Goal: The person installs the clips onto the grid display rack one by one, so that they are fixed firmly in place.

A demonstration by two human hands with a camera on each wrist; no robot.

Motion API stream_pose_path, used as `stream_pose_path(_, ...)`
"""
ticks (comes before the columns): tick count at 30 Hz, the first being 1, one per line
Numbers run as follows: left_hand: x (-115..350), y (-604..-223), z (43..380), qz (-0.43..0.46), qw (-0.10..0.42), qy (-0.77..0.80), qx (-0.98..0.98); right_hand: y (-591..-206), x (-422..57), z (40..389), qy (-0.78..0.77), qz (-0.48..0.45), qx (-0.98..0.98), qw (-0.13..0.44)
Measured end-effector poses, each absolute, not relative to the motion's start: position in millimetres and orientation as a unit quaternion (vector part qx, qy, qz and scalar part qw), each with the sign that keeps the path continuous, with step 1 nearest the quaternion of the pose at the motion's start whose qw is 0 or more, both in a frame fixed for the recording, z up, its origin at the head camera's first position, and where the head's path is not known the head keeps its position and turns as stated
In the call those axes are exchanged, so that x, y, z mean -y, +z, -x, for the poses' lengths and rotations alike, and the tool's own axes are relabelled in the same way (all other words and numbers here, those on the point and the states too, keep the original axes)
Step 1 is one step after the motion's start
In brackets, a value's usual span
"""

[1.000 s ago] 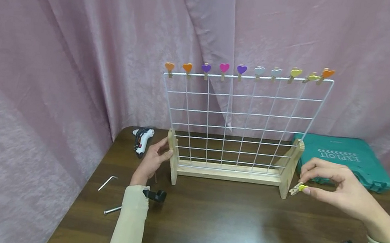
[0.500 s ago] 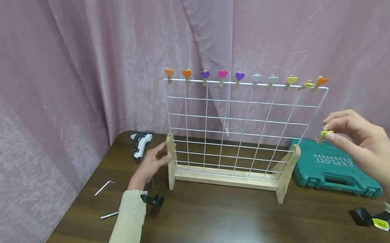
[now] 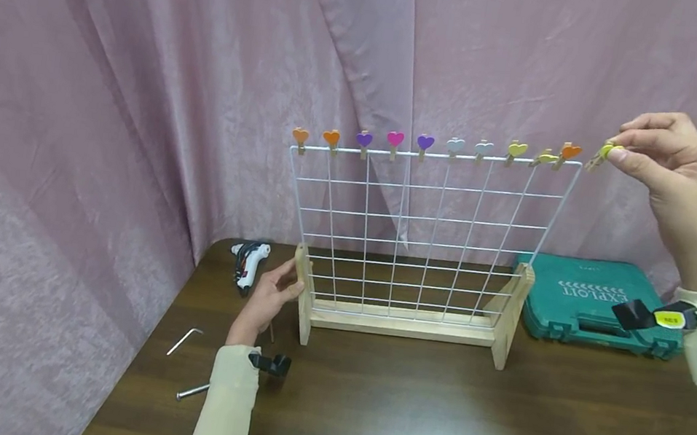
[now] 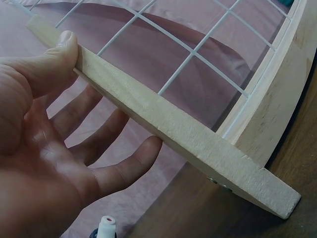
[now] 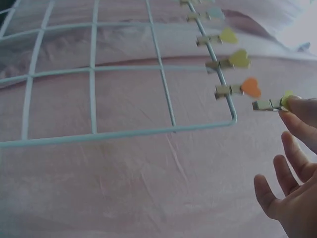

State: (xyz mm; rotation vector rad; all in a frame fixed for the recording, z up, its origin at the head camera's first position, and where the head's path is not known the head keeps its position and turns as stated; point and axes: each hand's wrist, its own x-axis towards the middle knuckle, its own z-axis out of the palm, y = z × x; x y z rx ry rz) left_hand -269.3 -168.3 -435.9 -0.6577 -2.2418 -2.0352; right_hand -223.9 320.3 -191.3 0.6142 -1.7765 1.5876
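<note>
A white wire grid [image 3: 426, 228] stands upright in a wooden base [image 3: 403, 324] on the brown table. Several heart-topped clothespins [image 3: 424, 143] are clipped along its top wire. My right hand [image 3: 679, 169] is raised beside the grid's top right corner and pinches a yellow heart clothespin [image 3: 599, 156] [image 5: 270, 104], just right of the orange heart pin [image 3: 568, 152] [image 5: 242, 88]. My left hand [image 3: 268, 295] rests on the left wooden upright [image 4: 163, 129], thumb [image 4: 62, 52] on its front edge, fingers straight behind it.
A white glue gun [image 3: 248, 263] lies behind my left hand. An Allen key [image 3: 183, 340] and a metal bolt [image 3: 192, 392] lie at the table's left edge. A green tool case [image 3: 595, 301] sits at the right. Pink curtain hangs all around.
My right hand has risen from table level beside the right wooden foot up to the grid's top right corner, carrying the yellow clothespin. The left hand has stayed on the left upright.
</note>
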Motion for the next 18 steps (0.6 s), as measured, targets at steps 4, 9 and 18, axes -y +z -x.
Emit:
stream_pose_path(4, 170, -436, 267, 0.209, 0.026, -0.654, 0.727, -187, -323, 240, 0.662, -0.264, 0.623, 0.322)
stream_pose_path(9, 171, -435, 266, 0.207, 0.027, -0.646, 0.734, -187, -325, 248, 0.671, -0.282, 0.611, 0.31)
stream_pose_path(18, 169, -434, 270, 0.214, 0.03, -0.641, 0.736, -191, -321, 254, 0.679, -0.285, 0.606, 0.299)
